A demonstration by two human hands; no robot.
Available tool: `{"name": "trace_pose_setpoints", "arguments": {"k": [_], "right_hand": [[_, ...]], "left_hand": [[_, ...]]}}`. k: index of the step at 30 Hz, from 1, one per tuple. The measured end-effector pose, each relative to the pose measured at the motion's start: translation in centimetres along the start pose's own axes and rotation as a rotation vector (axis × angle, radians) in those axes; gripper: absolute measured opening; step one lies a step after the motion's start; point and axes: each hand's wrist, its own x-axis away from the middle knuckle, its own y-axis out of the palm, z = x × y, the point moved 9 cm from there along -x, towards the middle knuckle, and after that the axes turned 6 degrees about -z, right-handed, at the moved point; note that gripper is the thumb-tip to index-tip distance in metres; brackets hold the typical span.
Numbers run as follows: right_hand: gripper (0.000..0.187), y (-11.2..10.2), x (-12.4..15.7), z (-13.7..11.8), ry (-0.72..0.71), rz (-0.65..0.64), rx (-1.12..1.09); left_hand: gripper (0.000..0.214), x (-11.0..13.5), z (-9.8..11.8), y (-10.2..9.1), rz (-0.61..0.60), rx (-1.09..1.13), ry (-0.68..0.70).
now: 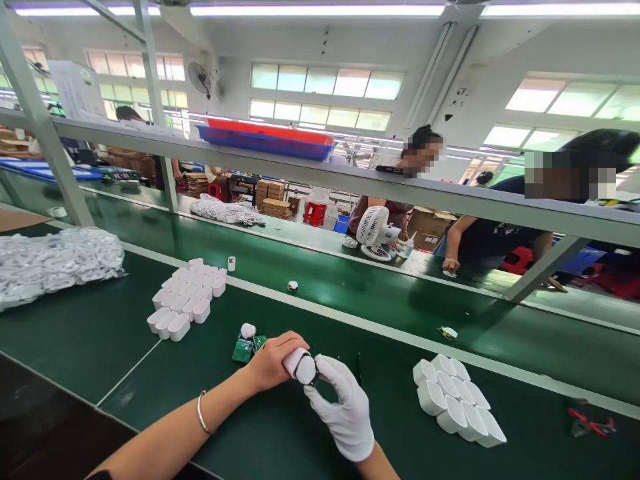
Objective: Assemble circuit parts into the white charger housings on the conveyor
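My left hand (270, 363), bare with a bracelet on the wrist, is closed around a small white plastic case (301, 367) held just above the green bench. My right hand (343, 403) wears a white glove and pinches the same case from the right side. Both hands meet at the case. Just left of them lie green circuit boards (247, 347) and a small white cap (247, 330).
A cluster of white cases (187, 298) stands to the left and a row of them (457, 400) to the right. Bagged white cables (55, 263) lie far left. Red-handled pliers (590, 421) rest at right. Other people and a small fan (374, 232) are across the green conveyor belt (380, 293).
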Motion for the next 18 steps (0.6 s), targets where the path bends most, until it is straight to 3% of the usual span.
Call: {"name": "trace_pose_setpoints", "arguments": {"k": [6, 13, 18], "right_hand": [[0.036, 0.4, 0.3, 0.4, 0.044, 0.019, 0.011], [0.041, 0.1, 0.3, -0.6, -0.057, 0.046, 0.055], [0.035, 0.4, 0.4, 0.2, 0.014, 0.018, 0.086]], "left_hand": [[0.035, 0.1, -0.2, 0.1, -0.006, -0.044, -0.035], [0.036, 0.1, -0.2, 0.2, -0.017, -0.045, -0.019], [0.035, 0.1, -0.6, 0.1, 0.005, -0.038, -0.046]]}}
